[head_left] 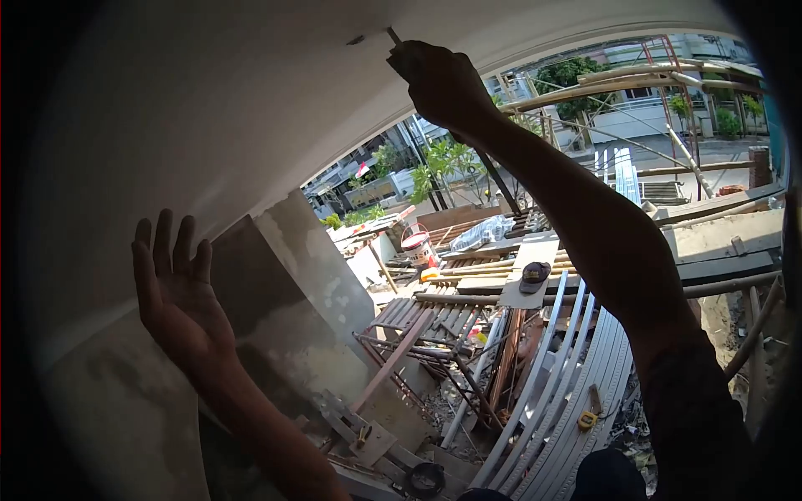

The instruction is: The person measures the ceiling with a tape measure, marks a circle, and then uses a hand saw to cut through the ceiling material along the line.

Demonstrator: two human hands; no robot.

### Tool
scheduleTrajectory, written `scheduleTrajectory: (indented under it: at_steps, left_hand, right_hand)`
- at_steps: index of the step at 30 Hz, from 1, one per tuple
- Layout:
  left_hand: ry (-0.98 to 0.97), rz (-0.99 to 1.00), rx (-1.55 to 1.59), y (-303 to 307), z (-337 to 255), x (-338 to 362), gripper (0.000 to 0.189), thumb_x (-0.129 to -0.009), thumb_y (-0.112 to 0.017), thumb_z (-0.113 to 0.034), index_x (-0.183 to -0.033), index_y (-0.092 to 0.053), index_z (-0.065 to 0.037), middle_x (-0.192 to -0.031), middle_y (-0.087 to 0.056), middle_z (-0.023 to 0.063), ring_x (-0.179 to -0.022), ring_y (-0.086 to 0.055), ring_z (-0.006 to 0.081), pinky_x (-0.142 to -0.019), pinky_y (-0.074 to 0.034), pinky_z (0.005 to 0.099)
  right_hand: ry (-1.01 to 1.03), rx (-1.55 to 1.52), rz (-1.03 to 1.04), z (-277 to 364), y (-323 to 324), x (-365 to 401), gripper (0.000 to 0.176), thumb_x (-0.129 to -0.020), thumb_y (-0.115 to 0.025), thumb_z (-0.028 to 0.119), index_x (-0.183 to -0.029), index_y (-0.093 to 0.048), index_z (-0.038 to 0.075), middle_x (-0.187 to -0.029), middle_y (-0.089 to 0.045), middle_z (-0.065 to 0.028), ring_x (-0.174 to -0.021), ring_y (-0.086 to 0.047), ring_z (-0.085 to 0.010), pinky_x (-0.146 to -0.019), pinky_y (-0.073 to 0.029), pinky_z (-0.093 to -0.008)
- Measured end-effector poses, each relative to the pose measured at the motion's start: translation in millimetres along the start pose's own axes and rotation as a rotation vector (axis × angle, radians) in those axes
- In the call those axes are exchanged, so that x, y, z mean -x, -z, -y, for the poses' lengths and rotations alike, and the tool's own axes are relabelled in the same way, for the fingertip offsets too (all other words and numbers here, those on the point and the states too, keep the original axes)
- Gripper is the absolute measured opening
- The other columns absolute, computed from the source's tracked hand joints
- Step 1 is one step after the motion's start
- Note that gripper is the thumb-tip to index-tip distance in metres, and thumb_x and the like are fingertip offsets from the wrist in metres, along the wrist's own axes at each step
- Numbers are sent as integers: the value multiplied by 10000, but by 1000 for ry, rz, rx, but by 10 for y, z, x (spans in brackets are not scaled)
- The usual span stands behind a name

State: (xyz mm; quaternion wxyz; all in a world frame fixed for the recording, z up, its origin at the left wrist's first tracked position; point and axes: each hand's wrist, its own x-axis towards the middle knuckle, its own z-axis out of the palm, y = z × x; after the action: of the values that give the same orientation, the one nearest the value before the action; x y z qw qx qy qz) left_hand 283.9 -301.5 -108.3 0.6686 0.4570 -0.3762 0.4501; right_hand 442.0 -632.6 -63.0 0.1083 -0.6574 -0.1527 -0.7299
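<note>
Overhead, my right hand is closed around a thin-bladed hand tool, most of it hidden in the fist. The narrow tip of the tool meets the pale ceiling. A small dark slot in the ceiling lies just left of that tip. My left hand is raised at the left with fingers stretched out and palm showing, holding nothing. Behind it are the ceiling's lower part and a grey plastered wall.
Below lie long metal profiles with a yellow tape measure on them. A dark cap rests on a board. Rusty scaffold frames, a white bucket and bamboo poles stand farther out. Pliers lie lower left.
</note>
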Motion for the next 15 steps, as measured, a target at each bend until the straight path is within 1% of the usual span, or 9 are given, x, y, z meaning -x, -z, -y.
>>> scheduleTrajectory:
  at_steps: [1,4,5,6,8,10,13,14,15]
  left_hand:
    - [-31,-13,-36,-74,-138,-47,624,-1022,-556,-362,-1455,-345,35,-1403,-469,195,-1278,-505,274,-1050,-442,387]
    - [-97,-46,-103,-249,-436,-23,645,-1026,-548,-353,-1462,-309,59,-1402,-456,220,-1329,-474,307,-1103,-411,404]
    - [-140,-89,-173,-306,-507,26,655,-1022,-542,-363,-1477,-302,43,-1417,-447,216,-1316,-487,313,-1080,-426,420]
    - [-180,-133,-243,-354,-577,82,666,-1018,-536,-374,-1491,-295,27,-1431,-439,212,-1303,-499,319,-1057,-442,436]
    - [-218,-131,-346,-423,-717,225,657,-1010,-546,-371,-1484,-313,19,-1422,-447,203,-1282,-509,311,-1043,-447,426]
    - [-253,-133,-443,-420,-839,381,648,-1003,-555,-369,-1477,-332,12,-1413,-454,194,-1262,-519,303,-1029,-453,417]
    - [-111,-108,-574,-333,-970,691,589,-987,-570,-392,-1415,-428,-13,-1331,-508,141,-1144,-550,247,-892,-468,366]
    - [-111,-108,-590,-252,-1021,851,589,-987,-570,-392,-1415,-428,-13,-1331,-508,141,-1144,-550,247,-892,-468,366]
    - [-23,-142,-676,-135,-1069,1033,556,-991,-564,-395,-1391,-449,-26,-1292,-524,125,-1117,-556,236,-863,-472,361]
  right_hand:
    - [-79,-155,-4,18,16,6,365,-857,-567,60,-1216,-619,95,-1206,-634,-104,-1017,-665,-315,-854,-545,-473]
    - [-218,-314,44,145,229,34,302,-874,-559,72,-1170,-617,79,-1155,-648,-129,-959,-673,-371,-833,-547,-494]
    - [-146,-316,-33,145,204,33,215,-887,-556,93,-1092,-610,57,-1076,-671,-139,-890,-679,-404,-800,-550,-509]
    - [-153,-338,-37,131,186,41,215,-887,-556,93,-1092,-610,57,-1076,-671,-139,-890,-679,-404,-800,-550,-509]
    - [-318,-259,100,131,158,58,165,-893,-557,98,-1039,-599,36,-958,-683,-170,-865,-682,-409,-774,-551,-513]
    - [-301,-284,57,121,84,69,144,-900,-554,104,-1013,-595,24,-916,-685,-187,-849,-681,-412,-765,-547,-522]
    - [-318,-365,41,188,240,71,172,-924,-541,138,-1008,-607,3,-884,-682,-242,-838,-681,-441,-757,-547,-539]
    - [-343,-425,61,228,315,65,214,-942,-531,166,-1029,-623,-7,-895,-678,-281,-845,-680,-468,-758,-551,-545]
    - [-342,-438,62,248,305,46,214,-942,-531,166,-1029,-623,-7,-895,-678,-281,-845,-680,-468,-758,-551,-545]
